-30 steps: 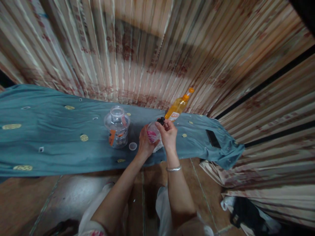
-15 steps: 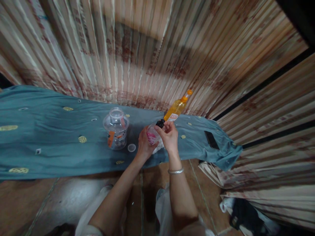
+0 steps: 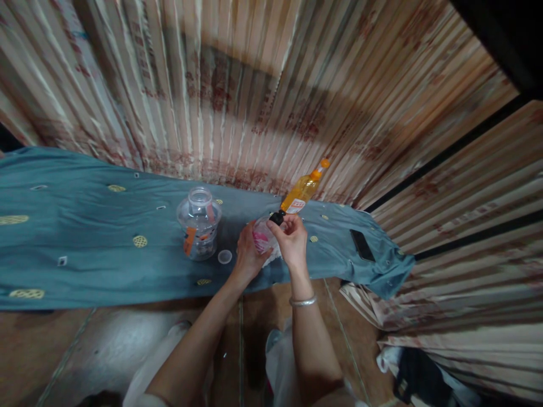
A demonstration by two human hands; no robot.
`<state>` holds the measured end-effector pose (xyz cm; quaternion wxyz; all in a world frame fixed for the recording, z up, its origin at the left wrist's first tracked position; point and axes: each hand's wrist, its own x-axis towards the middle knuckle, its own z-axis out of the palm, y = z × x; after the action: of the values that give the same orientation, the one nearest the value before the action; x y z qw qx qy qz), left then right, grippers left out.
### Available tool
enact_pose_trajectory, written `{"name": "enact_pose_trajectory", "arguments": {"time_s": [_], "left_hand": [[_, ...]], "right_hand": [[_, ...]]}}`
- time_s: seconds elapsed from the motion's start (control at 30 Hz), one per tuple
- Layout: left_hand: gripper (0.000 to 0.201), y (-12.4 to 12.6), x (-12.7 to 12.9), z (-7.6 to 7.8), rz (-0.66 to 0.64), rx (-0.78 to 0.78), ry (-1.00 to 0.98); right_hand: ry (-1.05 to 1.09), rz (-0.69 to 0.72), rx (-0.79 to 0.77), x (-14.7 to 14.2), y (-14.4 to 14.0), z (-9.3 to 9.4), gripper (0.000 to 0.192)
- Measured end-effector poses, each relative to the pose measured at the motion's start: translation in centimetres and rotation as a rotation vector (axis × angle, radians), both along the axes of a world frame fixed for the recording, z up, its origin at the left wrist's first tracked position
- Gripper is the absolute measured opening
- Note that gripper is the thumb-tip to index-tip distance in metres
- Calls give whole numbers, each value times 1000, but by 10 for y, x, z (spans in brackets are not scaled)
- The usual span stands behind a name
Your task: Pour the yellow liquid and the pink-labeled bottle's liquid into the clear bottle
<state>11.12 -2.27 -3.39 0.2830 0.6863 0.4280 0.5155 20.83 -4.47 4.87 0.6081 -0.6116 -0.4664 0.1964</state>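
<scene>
My left hand (image 3: 246, 257) grips a small clear bottle with a pink label (image 3: 262, 237), held just above the teal cloth (image 3: 85, 249). My right hand (image 3: 291, 240) pinches the bottle's black cap (image 3: 277, 217) at the top; a silver bangle sits on that wrist. To the left, a clear wide plastic jar (image 3: 199, 223) stands open on the cloth, with a small clear round lid (image 3: 224, 256) lying beside it. An orange-yellow bottle with an orange cap (image 3: 302, 194) stands behind my hands.
A black phone (image 3: 362, 245) lies on the right end of the cloth. A striped curtain (image 3: 254, 85) hangs close behind and to the right. Brown tiled floor (image 3: 106, 339) lies in front, with dark and white items (image 3: 419, 373) at the lower right.
Both hands stay on the small bottle and its black cap, shifting only slightly. The view has drifted a little.
</scene>
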Motion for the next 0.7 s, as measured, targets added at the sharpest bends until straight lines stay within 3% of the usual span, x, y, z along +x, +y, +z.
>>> {"name": "enact_pose_trajectory", "arguments": {"time_s": [0.13, 0.23, 0.33, 0.5, 0.7], "left_hand": [[79, -1, 0, -1, -4, 2, 4], [80, 0, 0, -1, 14, -1, 4], [81, 0, 1, -1, 14, 0, 24], [82, -4, -1, 0, 15, 11, 69], [83, -5, -2, 3, 38, 14, 96]], "right_hand": [[-7, 121, 6, 4, -3, -2, 31], [56, 194, 50, 4, -3, -4, 40], [124, 152, 59, 2, -3, -5, 51], [205, 80, 73, 3, -1, -5, 44], [167, 191, 80, 4, -4, -5, 33]]}}
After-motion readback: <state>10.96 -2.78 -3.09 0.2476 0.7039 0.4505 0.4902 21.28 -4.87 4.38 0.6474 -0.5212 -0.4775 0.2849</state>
